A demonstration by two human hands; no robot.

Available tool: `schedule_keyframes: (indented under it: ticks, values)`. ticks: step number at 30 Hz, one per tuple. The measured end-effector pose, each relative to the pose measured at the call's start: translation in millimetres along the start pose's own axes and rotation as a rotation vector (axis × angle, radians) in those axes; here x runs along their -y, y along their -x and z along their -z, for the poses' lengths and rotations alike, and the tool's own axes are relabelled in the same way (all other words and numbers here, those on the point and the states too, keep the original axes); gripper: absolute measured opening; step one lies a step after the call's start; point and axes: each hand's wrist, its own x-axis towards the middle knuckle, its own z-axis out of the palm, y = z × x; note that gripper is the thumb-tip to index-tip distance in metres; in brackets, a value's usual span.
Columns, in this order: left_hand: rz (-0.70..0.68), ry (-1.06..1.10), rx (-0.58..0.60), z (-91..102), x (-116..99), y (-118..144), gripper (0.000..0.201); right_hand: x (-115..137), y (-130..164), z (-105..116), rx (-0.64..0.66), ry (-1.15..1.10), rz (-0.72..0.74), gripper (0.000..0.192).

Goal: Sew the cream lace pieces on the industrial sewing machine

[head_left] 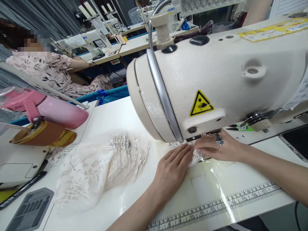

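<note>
Lace fabric (96, 166) bunches at nine o'clock of the left hand (172, 168), pressed flat; right hand (216, 149) pinches its edge.

A single head-worn camera looked forward and down from close above the white sewing table (115, 118), tilted so the table edge ran slantwise. The cream sewing machine head (216, 80) loomed very near, filling the upper right. Further rows of sewing stations (101, 45) receded at upper left.
</note>
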Motion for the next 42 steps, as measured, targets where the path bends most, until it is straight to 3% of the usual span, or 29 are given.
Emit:
schedule_keyframes:
  ticks: [10, 18, 21, 25, 34, 42]
  values:
    - [-0.012, -0.006, -0.017, -1.8, 3, 4, 0.039, 5, -4, 0, -0.227, 0.246, 0.186, 0.029]
    - [0.004, -0.065, -0.006, -1.6, 4, 4, 0.034, 7, -8, 0, -0.178, 0.1, 0.265, 0.023]
    - [0.046, -0.098, -0.035, 0.0, 4, 4, 0.025, 11, -11, -4, -0.173, 0.066, 0.322, 0.018]
    - [0.116, -0.118, -0.049, 1.3, 4, 3, 0.03, 15, -15, -11, -0.153, 0.031, 0.372, 0.016]
    - [0.186, -0.161, -0.01, -0.2, 6, 0, 0.029, 13, -17, -20, -0.219, 0.054, 0.346, 0.016]
    - [0.215, -0.199, 0.027, -1.0, 6, -1, 0.028, 14, -14, -21, -0.166, 0.121, 0.258, 0.02]
